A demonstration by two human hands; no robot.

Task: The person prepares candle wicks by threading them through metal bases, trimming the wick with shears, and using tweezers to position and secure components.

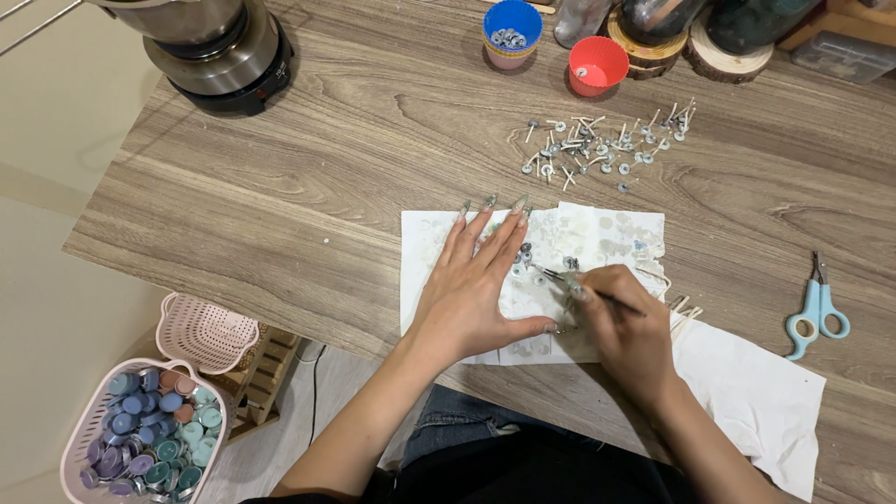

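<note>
Wood-grain tabletop (pixel 308 187) fills most of the frame. At its centre the right hand (pixel 627 327) pinches slim metal tweezers (pixel 560 277), fingers closed around them, tips down among tiny wick tabs (pixel 525 259) on a stained paper sheet (pixel 607 233). These tabs look light, stiff and easily scattered, best nipped at the rim. The left hand (pixel 476 289) lies flat, fingers spread, pinning the paper. A loose heap of wicks (pixel 597 145) sits above; blue scissors (pixel 819 313) at right.

No labels, signs or screens show; one clear plastic lidded box (pixel 843 56) sits at the table's far right corner.
</note>
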